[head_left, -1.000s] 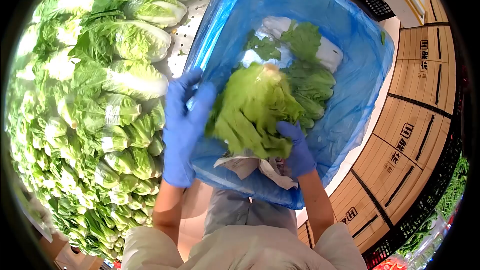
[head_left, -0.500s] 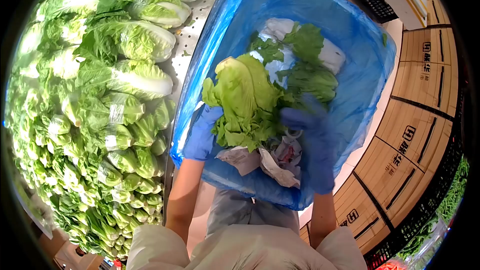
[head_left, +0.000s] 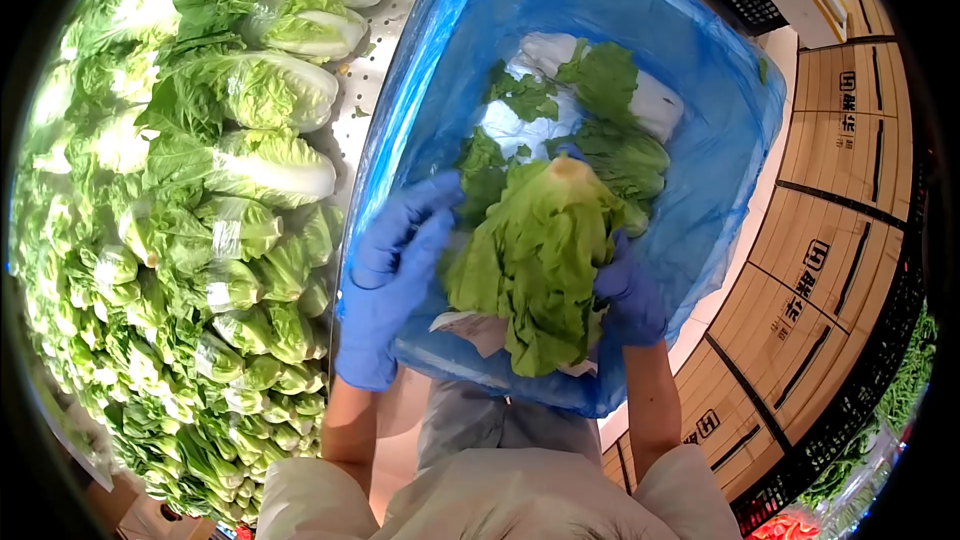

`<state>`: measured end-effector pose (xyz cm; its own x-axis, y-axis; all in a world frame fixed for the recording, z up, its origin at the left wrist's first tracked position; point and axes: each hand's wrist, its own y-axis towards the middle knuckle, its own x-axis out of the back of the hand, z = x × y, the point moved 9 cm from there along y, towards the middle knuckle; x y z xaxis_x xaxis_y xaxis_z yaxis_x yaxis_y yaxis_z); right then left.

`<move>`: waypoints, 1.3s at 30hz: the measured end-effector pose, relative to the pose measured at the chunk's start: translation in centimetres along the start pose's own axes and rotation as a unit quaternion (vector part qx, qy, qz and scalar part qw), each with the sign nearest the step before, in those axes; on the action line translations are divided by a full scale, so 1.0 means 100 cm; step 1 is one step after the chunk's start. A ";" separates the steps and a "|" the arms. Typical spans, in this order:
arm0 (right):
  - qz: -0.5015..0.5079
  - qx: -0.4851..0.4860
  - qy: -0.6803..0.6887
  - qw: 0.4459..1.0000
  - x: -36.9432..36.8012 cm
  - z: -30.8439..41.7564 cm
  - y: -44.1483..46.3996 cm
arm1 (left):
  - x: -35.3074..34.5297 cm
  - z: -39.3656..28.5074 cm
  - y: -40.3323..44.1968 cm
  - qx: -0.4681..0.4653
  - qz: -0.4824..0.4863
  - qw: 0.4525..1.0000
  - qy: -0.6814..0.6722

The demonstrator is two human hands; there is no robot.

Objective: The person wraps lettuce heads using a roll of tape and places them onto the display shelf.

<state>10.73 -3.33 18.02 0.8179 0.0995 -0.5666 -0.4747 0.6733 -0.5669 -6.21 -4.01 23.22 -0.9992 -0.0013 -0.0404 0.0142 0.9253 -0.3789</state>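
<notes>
Wrapped napa cabbages (head_left: pixel 275 165) line the upper left of the frame as your gloved left hand (head_left: pixel 400 255), fingers spread and holding nothing, hovers beside the leaf lettuce (head_left: pixel 530 255). With that side unsupported, loose outer leaves could tear or the head slip. At center, over the blue plastic liner (head_left: pixel 710 170), the lettuce points its cut stem toward the top, long axis near vertical, leaning slightly right. Your gloved right hand (head_left: pixel 628 285) grips its right side, most fingers hidden behind leaves.
</notes>
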 end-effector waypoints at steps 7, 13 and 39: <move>0.092 0.005 0.063 0.994 -0.021 -0.012 0.007 | -0.047 -0.065 0.025 -0.233 0.092 0.898 0.362; 0.106 -0.013 0.043 0.993 -0.019 -0.011 0.003 | -0.052 -0.058 0.025 -0.267 0.109 0.843 0.454; -0.008 0.239 -0.059 0.969 -0.005 0.006 0.015 | -0.022 0.010 0.015 -0.073 0.002 0.997 0.008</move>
<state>9.81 -1.98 17.81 0.8689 0.1514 -0.4713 -0.2808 0.9348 -0.2175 -4.00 -2.97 21.76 -0.9996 0.0070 -0.0261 0.0131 0.9708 -0.2394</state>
